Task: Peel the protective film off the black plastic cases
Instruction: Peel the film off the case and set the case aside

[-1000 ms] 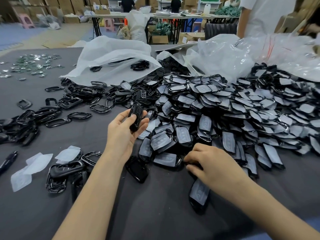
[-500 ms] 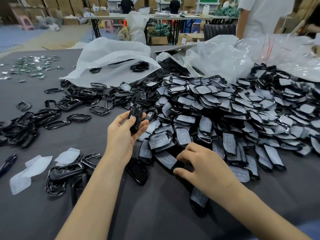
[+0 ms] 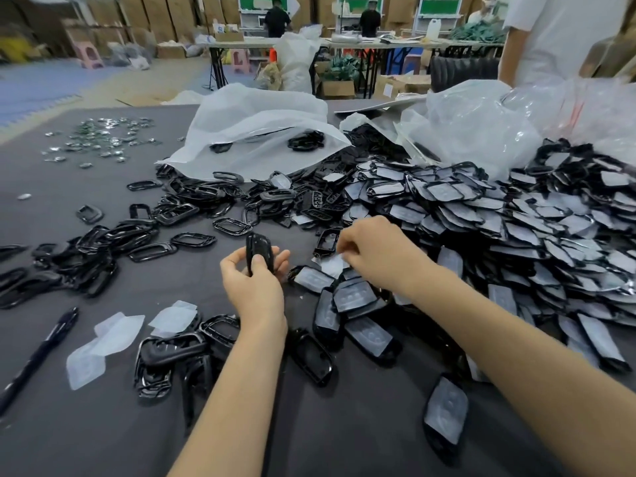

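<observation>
The black case (image 3: 258, 251) stands upright in the left hand (image 3: 253, 287), fingers curled round it; the right hand (image 3: 375, 253) pinches a pale film (image 3: 333, 266) at the edge of the heap (image 3: 499, 215), so a peel seems near done, next calling for dropping the film and picking a covered case; dark grey surface (image 3: 361, 425), workroom lined with boxes (image 3: 165, 12).

Bare case (image 3: 258, 251) upright; film (image 3: 333, 266) beside; filmed cases (image 3: 516, 228) heaped.

Black pen (image 3: 38, 356) near the left edge, scattered silvery pieces (image 3: 103, 139) far left, cardboard boxes (image 3: 335, 88) behind.
</observation>
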